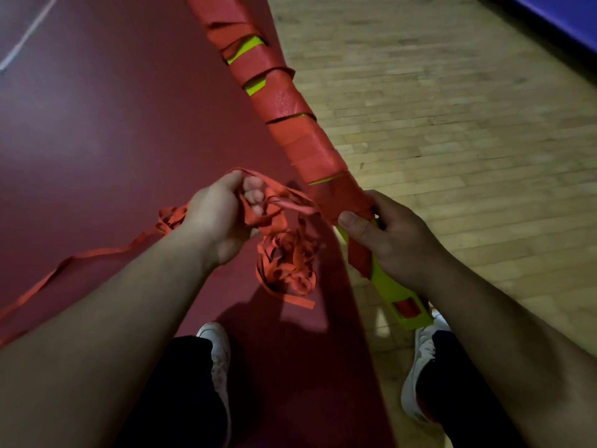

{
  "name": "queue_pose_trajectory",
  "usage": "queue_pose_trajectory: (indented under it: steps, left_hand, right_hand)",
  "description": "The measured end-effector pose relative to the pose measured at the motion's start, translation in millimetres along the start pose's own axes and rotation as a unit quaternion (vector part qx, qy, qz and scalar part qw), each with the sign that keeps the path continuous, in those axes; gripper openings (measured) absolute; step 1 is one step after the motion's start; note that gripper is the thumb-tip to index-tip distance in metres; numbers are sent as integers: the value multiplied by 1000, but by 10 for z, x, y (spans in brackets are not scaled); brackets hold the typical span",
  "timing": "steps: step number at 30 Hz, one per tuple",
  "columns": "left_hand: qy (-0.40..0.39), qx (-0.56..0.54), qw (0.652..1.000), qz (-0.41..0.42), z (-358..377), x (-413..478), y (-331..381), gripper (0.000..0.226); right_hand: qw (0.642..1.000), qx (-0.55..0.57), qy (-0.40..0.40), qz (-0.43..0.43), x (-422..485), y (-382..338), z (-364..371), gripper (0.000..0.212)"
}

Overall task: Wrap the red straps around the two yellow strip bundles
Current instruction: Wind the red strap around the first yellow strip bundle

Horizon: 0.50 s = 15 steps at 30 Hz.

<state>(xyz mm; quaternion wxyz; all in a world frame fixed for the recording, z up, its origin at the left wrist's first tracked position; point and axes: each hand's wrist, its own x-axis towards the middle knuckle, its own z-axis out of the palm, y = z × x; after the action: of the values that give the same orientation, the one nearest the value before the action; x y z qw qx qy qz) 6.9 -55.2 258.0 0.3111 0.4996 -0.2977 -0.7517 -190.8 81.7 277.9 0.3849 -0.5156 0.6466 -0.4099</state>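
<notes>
A long yellow strip bundle (389, 287) runs from top centre down to my right side, held off the floor. Red strap (290, 101) spirals around most of its length, with small yellow gaps showing; the near end is bare yellow. My right hand (387, 234) grips the bundle where the wrapping ends, thumb pressed on the red strap. My left hand (223, 215) clutches a loose tangle of red strap (287, 260) that hangs below it and links across to the bundle. A long tail of the strap (64, 263) trails off left across the floor. Only one bundle is visible.
I stand on a dark red mat (113, 124) whose edge meets a light wooden floor (452, 108) on the right. My two white shoes (219, 350) are below the hands. A blue edge (565, 14) shows at the top right corner.
</notes>
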Motion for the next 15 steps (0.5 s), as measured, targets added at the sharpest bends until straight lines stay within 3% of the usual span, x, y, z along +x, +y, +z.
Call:
queue_pose_trajectory:
  steps: [3, 8, 13, 15]
  left_hand:
    - [-83, 101, 991, -36, -35, -101, -13, 16]
    - [-259, 101, 950, -146, -44, -211, -45, 49]
    - [-333, 123, 925, -137, -30, -223, -91, 67]
    - [-307, 154, 935, -91, -43, -163, -136, 68]
  right_hand:
    - [1000, 7, 11, 10, -5, 14, -80, 25]
    - [998, 55, 25, 21, 17, 32, -151, 13]
    - [987, 151, 18, 44, 39, 6, -156, 20]
    - [979, 195, 13, 53, 30, -25, -181, 29]
